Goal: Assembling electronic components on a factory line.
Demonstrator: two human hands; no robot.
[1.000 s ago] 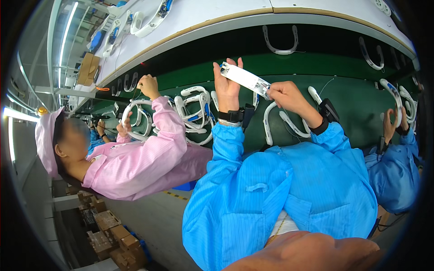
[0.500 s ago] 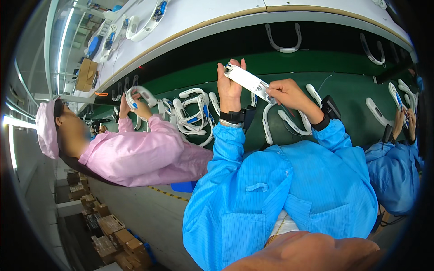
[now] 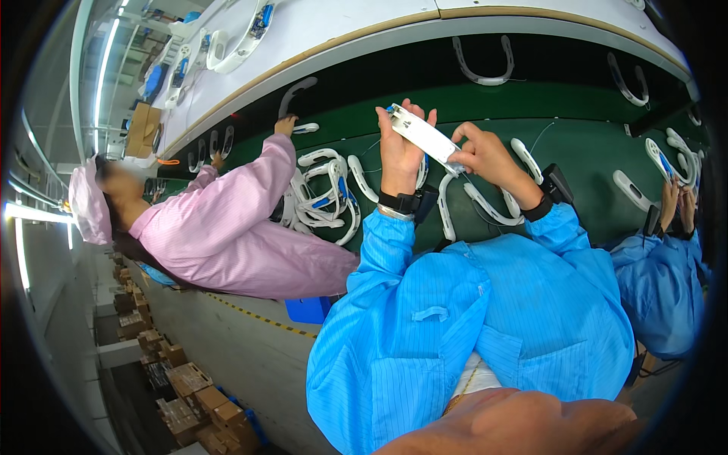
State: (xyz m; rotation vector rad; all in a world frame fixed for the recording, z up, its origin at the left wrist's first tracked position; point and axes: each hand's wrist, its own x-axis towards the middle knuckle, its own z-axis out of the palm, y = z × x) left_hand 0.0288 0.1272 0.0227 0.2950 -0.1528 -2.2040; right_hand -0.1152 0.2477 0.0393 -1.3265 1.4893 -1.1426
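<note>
A white curved plastic housing (image 3: 426,139) with small parts at its far end is held up above the green worktop. My left hand (image 3: 402,158) supports it from below, thumb along one side and fingers behind it. At the near end, the thumb and bent fingers of my right hand (image 3: 487,157) pinch its edge. Just under my hands lies a white curved piece (image 3: 447,214), with a white U-shaped piece (image 3: 493,210) beside it. A tangled pile of white curved pieces (image 3: 326,199), some with blue parts, lies left of my left forearm.
A co-worker in a pink smock (image 3: 220,220) stands close on my left, one arm stretched across the bench. Another person in a blue sleeve (image 3: 658,284) works at the right. A raised white shelf (image 3: 341,57) runs along the back, and white U-shaped pieces (image 3: 485,76) rest below it.
The housing has tilted in my hands and shifted slightly right, and my right fingers have opened a little around its end. The pink-sleeved co-worker has reached forward, away from the curved piece held before.
</note>
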